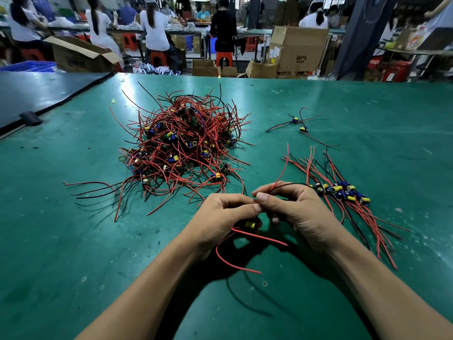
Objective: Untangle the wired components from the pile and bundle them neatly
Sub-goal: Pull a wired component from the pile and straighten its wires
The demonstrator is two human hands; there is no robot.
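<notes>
A tangled pile [182,146] of red and black wires with small yellow and blue parts lies on the green table [73,241], ahead and left of my hands. A sorted row of wired components [343,192] lies to the right, wires aligned. My left hand [220,219] grips one wired component [250,225] with a yellow part; its red wires trail toward me. My right hand [289,207] pinches that component's red and black wires, which rise from my fingers. The two hands touch at the fingertips.
Two loose wired components [300,125] lie apart at the far right. A dark board [36,94] borders the table at the left. Beyond the far edge stand cardboard boxes [299,50], red stools and several people at other benches.
</notes>
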